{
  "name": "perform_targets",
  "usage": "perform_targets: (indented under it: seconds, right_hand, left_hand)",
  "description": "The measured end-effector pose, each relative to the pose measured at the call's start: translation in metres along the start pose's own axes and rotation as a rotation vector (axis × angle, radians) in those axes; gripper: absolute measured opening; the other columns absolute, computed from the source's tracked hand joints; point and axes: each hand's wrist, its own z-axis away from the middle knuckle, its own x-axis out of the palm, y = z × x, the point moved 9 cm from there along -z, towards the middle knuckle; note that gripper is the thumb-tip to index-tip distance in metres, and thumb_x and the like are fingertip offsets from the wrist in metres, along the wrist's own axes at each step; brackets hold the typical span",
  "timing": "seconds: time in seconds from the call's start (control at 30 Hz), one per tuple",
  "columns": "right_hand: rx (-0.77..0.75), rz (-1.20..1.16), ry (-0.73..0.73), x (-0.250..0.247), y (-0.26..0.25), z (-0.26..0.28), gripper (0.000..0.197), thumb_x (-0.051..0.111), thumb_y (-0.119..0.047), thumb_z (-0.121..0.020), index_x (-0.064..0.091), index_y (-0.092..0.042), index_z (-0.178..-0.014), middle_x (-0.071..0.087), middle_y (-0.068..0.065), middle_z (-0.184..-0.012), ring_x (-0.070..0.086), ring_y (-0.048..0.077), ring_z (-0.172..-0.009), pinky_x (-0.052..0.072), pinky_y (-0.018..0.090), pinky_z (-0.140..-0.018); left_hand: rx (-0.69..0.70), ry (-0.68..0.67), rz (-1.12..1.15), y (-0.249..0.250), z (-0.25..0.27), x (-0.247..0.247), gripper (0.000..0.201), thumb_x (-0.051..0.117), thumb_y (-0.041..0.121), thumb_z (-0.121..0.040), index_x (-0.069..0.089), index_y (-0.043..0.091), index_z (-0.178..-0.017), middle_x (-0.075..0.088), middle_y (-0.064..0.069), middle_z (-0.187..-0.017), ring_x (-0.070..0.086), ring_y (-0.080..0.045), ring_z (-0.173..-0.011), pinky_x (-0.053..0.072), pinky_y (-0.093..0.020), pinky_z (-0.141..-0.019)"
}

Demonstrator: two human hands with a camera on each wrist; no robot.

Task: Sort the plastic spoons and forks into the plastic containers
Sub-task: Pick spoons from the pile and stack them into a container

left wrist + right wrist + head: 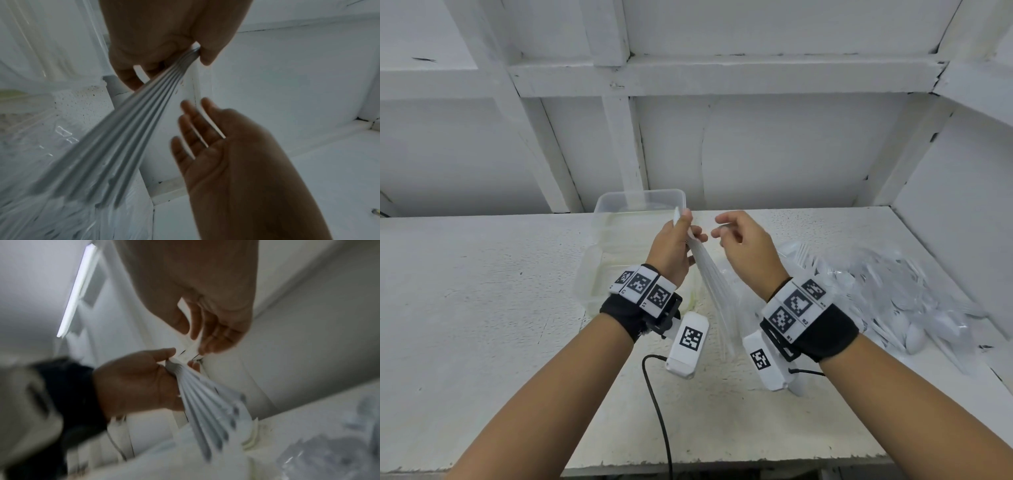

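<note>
My left hand is raised over the table and grips a fanned bundle of white plastic utensils by one end. The straight handles slant down toward me; whether they are forks or spoons is hidden. My right hand is close beside it, thumb and fingers curled around one white utensil at the top of the bundle. A clear plastic container stands behind my hands, and a second clear container lies nearer on the left.
A heap of white plastic spoons and forks in crumpled clear wrap lies on the right of the white table. White walls and beams close off the back and the right side. A black cable trails toward the front edge.
</note>
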Motion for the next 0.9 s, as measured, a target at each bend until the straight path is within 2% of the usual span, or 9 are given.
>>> perform_targets:
  seconds: [0.1,0.2,0.27,0.37,0.53,0.63,0.73,0.8,0.9]
  right_hand:
    - [-0.078,0.357,-0.168,0.028,0.004,0.010,0.041,0.048,-0.028,-0.096,0.043,-0.011,-0.132,0.058,0.006,-0.116,0.056,0.018,-0.102,0.046,0.030,-0.087]
    - [-0.150,0.709,-0.201,0.048,0.011,0.011,0.051,0.042,-0.029,-0.098,0.028,-0.012,-0.144,0.053,0.012,-0.122,0.050,0.028,-0.110,0.044,0.039,-0.091]
    - [-0.206,0.757,-0.153,0.052,0.007,0.007,0.047,0.037,-0.019,-0.100,0.027,-0.010,-0.144,0.051,0.014,-0.119,0.052,0.028,-0.102,0.043,0.033,-0.085]
    - [-0.279,0.762,-0.154,0.062,-0.007,0.003,0.041,0.036,-0.007,-0.099,0.034,-0.005,-0.140,0.052,0.016,-0.112,0.055,0.028,-0.089,0.036,0.026,-0.069]
    - [-0.255,0.704,-0.205,0.073,-0.021,-0.026,0.034,0.034,-0.008,-0.099,0.044,-0.007,-0.131,0.053,0.014,-0.105,0.045,0.022,-0.078,0.027,0.022,-0.065]
    - [-0.231,0.750,-0.364,0.098,-0.015,-0.043,0.029,0.032,-0.011,-0.100,0.050,-0.006,-0.122,0.054,0.013,-0.105,0.054,0.030,-0.091,0.039,0.032,-0.073]
    - [-0.223,0.830,-0.586,0.136,-0.004,-0.048,0.030,0.034,-0.012,-0.099,0.054,-0.005,-0.120,0.057,0.016,-0.108,0.055,0.032,-0.097,0.044,0.038,-0.082]
    - [-0.214,0.855,-0.740,0.161,0.004,-0.042,0.031,0.037,-0.012,-0.099,0.056,-0.005,-0.123,0.059,0.015,-0.114,0.055,0.031,-0.104,0.040,0.031,-0.083]
    - [-0.201,0.916,-0.897,0.187,0.018,-0.031,0.031,0.045,-0.013,-0.097,0.057,-0.007,-0.125,0.059,0.013,-0.121,0.054,0.028,-0.110,0.036,0.026,-0.080]
  left_hand:
    - [-0.009,0.049,0.055,0.001,-0.004,-0.005,0.026,0.042,0.039,-0.098,0.040,0.014,-0.104,0.052,0.000,-0.077,0.056,-0.016,-0.074,0.048,-0.034,-0.069]
    - [-0.050,0.089,0.054,0.000,-0.002,-0.008,0.042,0.038,0.042,-0.098,0.036,0.011,-0.126,0.054,0.001,-0.081,0.057,-0.016,-0.075,0.045,-0.033,-0.065]
    - [-0.060,0.098,0.042,0.001,-0.001,-0.013,0.048,0.036,0.044,-0.098,0.035,0.009,-0.131,0.056,0.000,-0.086,0.058,-0.016,-0.077,0.046,-0.034,-0.069]
    - [-0.064,0.073,-0.037,0.010,0.000,-0.026,0.037,0.032,0.043,-0.099,0.041,0.012,-0.117,0.059,-0.001,-0.091,0.060,-0.014,-0.083,0.045,-0.034,-0.077]
    - [-0.065,0.067,-0.537,0.050,0.000,-0.080,0.049,0.022,0.050,-0.099,0.051,0.016,-0.121,0.060,-0.002,-0.104,0.054,-0.017,-0.097,0.041,-0.034,-0.083]
    - [0.001,0.181,-1.073,0.080,-0.008,-0.136,0.046,0.032,0.039,-0.100,0.046,0.010,-0.132,0.055,-0.013,-0.127,0.051,-0.027,-0.114,0.038,-0.035,-0.093]
    - [-0.127,0.179,-1.429,0.073,-0.017,-0.185,0.048,0.042,0.031,-0.098,0.036,0.009,-0.140,0.048,-0.017,-0.137,0.046,-0.031,-0.124,0.036,-0.035,-0.101]
    - [-0.275,0.128,-1.398,0.053,-0.017,-0.205,0.053,0.044,0.031,-0.097,0.028,0.012,-0.144,0.047,-0.015,-0.138,0.053,-0.032,-0.117,0.045,-0.039,-0.093]
    - [-0.390,0.128,-1.019,0.025,-0.010,-0.213,0.046,0.045,0.025,-0.098,0.035,0.014,-0.141,0.055,-0.015,-0.119,0.061,-0.028,-0.082,0.051,-0.035,-0.066]
